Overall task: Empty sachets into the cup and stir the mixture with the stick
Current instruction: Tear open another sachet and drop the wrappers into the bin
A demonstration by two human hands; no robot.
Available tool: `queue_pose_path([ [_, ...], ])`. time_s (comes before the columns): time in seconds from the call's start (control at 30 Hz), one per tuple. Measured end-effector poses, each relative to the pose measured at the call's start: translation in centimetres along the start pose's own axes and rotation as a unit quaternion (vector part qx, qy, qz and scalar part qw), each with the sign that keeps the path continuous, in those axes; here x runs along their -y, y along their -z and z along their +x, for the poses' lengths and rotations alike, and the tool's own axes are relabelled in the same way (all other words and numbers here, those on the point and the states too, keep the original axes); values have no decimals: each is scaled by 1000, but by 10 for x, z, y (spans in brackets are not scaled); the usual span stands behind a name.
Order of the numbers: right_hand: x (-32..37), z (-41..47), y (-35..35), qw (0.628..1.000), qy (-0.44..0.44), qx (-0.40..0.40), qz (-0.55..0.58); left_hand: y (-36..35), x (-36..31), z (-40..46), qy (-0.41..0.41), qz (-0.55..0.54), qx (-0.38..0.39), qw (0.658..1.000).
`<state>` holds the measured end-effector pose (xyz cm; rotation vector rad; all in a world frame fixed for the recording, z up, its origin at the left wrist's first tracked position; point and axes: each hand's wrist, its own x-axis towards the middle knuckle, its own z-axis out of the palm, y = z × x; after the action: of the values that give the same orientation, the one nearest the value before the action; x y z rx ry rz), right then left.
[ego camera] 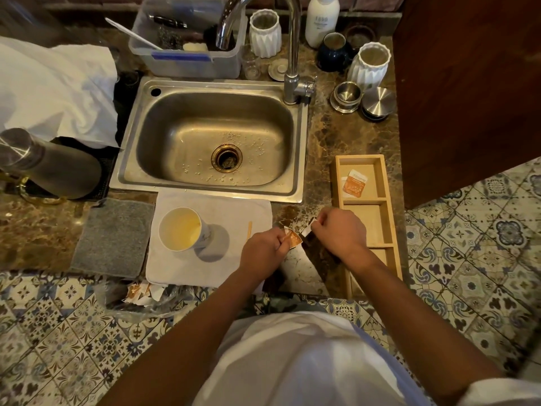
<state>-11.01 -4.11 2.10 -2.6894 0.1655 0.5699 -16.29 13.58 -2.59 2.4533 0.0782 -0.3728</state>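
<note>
A white paper cup [183, 230] with pale yellow liquid stands on a white cloth [234, 209] in front of the sink. A wooden stick [249, 229] lies on the cloth to the cup's right. My left hand [265, 247] pinches an orange sachet [292, 240] over the counter, right of the cloth. My right hand [339, 232] pinches the strip torn from its top [310, 228]. Another orange sachet [354, 183] lies in the far compartment of a wooden tray [389, 218].
A steel sink [216, 139] with tap [292, 54] lies behind the cloth. A grey mat [114, 235] sits left of the cloth, a dark bottle [55, 168] further left. Torn sachets fill a bag [140, 294] below the counter edge. White vases and steel cups stand at the back right.
</note>
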Motion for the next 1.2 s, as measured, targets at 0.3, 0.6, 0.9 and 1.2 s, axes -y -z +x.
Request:
queue_pose_path([
  [0.3,14,2,37,995,26,-52,87,43,-10,3,56,-157,-77,983],
  [0.6,65,-15,62,969,73,-89,220,91,-17,-8,88,-301,-153,937],
  [0.9,128,-51,50,959,139,-96,226,143,16,-50,59,-328,-200,921],
  [1.2,204,-111,-4,954,191,-81,216,182,98,-124,98,-371,-250,889],
])
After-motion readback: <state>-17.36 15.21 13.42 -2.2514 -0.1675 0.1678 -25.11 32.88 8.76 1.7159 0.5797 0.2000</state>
